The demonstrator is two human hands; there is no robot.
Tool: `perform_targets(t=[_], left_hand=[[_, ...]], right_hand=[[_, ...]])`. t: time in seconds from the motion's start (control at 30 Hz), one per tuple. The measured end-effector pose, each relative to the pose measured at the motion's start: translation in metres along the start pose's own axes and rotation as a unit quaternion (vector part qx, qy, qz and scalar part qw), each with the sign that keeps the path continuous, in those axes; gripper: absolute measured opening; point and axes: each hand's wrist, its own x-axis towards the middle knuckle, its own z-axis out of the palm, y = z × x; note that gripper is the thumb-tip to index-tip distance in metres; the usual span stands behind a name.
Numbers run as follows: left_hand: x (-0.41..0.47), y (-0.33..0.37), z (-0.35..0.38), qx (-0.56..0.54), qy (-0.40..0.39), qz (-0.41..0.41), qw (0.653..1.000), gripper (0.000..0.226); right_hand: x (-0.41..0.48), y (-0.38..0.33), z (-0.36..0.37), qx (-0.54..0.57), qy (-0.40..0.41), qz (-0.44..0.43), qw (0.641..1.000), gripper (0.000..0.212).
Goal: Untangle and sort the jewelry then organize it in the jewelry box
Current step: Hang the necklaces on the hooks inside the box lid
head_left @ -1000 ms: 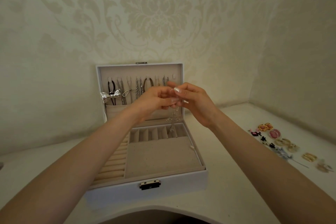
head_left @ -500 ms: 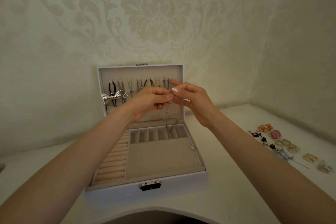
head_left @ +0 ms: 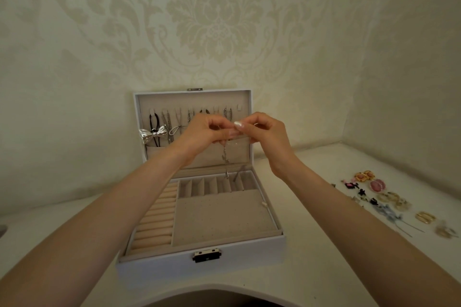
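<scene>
Silver chain (head_left: 225, 160), thin, dangling, pinched by left hand (head_left: 202, 132), right hand (head_left: 265, 132)

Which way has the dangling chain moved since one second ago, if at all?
Yes. The chain has shifted slightly left against the row of small compartments in the jewelry box; its end hung further right before.

Light: dim, warm, even, yellowish cast | Shadows: soft, faint under jewelry box (head_left: 199, 266) at 6 o'clock; wall (head_left: 62, 107) darker at 9 o'clock | Glare: small glint on silver bow (head_left: 152, 133) | Lens: wide-angle bowing at edges; forearms (head_left: 99, 219) stretched at 7 and 5 o'clock | Focus: centre fairly sharp; earrings (head_left: 389, 199) at 4 o'clock soft
</scene>
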Motion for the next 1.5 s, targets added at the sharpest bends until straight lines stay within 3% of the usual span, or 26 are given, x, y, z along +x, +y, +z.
perform_targets(t=[0.1, 0.2, 0.3, 0.5, 0.7, 1.1, 1.23, 1.5], left_hand=[[0.0, 0.002, 0.001, -0.029, -0.004, 0.019, 0.999, 0.011], [0.0, 0.004, -0.002, -0.022, -0.016, 0.044, 0.999, 0.013], [0.002, 0.003, -0.005, -0.009, -0.008, 0.062, 0.998, 0.014], [0.005, 0.001, -0.006, 0.068, 0.012, 0.111, 0.991, 0.018], [0.004, 0.001, -0.006, 0.018, 0.028, 0.107, 0.994, 0.014], [0.005, -0.006, -0.006, -0.007, 0.06, 0.081, 0.995, 0.014], [0.005, -0.008, -0.003, -0.015, 0.041, 0.079, 0.996, 0.013], [0.007, -0.013, -0.007, -0.02, 0.027, 0.074, 0.997, 0.013]], right_hand=[[-0.001, 0.002, 0.0, 0.047, 0.013, 0.02, 0.999, 0.012], [0.001, 0.002, -0.002, 0.08, -0.041, 0.062, 0.994, 0.008], [0.003, 0.0, -0.004, 0.066, -0.082, 0.064, 0.992, 0.015], [0.003, 0.005, -0.001, 0.026, -0.082, 0.066, 0.994, 0.012], [0.004, 0.007, -0.003, 0.139, -0.115, 0.1, 0.978, 0.009], [0.001, 0.006, -0.002, 0.047, -0.105, 0.133, 0.984, 0.017], [-0.001, 0.003, 0.007, 0.006, -0.076, 0.107, 0.991, 0.009], [-0.002, 0.001, 0.008, -0.06, -0.032, 0.04, 0.997, 0.019]])
